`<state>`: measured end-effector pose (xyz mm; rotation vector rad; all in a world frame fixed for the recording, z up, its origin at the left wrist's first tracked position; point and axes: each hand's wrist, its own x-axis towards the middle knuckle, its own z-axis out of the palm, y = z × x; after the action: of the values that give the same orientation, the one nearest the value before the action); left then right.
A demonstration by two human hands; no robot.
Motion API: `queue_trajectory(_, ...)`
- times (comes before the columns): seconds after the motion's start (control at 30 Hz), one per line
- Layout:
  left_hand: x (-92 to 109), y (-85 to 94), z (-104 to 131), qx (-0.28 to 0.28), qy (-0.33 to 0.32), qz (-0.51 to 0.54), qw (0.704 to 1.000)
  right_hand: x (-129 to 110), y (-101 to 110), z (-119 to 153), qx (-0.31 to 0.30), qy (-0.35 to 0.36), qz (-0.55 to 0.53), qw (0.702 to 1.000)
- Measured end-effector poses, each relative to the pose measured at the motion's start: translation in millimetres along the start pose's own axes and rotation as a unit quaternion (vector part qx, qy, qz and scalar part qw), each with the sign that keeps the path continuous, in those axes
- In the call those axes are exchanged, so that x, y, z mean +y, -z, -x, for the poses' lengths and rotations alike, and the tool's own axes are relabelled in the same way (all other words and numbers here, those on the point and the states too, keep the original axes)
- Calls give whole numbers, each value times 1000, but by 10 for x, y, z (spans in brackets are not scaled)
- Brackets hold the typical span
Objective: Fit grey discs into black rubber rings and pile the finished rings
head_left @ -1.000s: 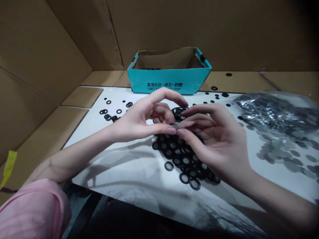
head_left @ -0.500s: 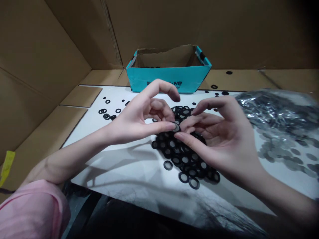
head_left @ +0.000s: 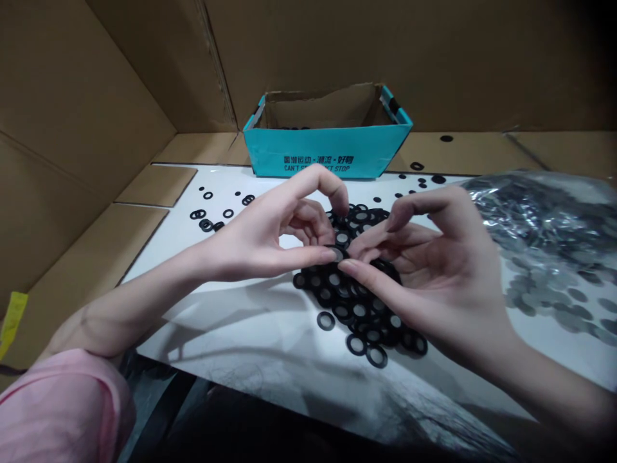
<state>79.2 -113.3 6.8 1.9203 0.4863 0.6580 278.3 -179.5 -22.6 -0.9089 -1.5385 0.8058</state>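
Between the thumbs and fingers of both hands is a black ring with a pale grey centre [head_left: 339,255], partly covered by the fingertips. My left hand [head_left: 294,228] pinches its left side, index finger curled above. My right hand [head_left: 429,251] closes on its right side with the thumb and fingers, the index finger bent and raised. Under and around the hands lies a heap of similar black rings with grey centres [head_left: 359,311]. One such ring [head_left: 326,321] lies apart at the heap's left edge.
Behind the hands stands a turquoise box [head_left: 328,145] with black rings inside. Loose black rings [head_left: 228,213] lie at left; small black discs [head_left: 438,179] lie behind the right hand. At right, a clear plastic bag [head_left: 540,206] sits by scattered grey discs [head_left: 569,308]. Cardboard walls [head_left: 409,58] enclose the table.
Both hands have shifted slightly down with the ring, my right hand also a little to the right. The left index finger has curled further down.
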Motion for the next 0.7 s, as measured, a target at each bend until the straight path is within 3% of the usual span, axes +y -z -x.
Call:
queue_trajectory(0.13, 15, 19, 8, -13, -12, -28, 999, -3, -42, -11, -19, -17, -15, 1000)
queue_trajectory(0.4, -99, -148, 3, 99, -31, 12, 995, 11, -9, -11, 46, -50, -28, 997)
queue_trajectory(0.57, -99, -147, -4, 57, -45, 3, 997, 46, 0, -23, 41, -18, -14, 999)
queue_trajectory(0.7, -100, -162, -9, 78, -53, 19, 995, 68, 13, -35, 20, -31, -10, 999)
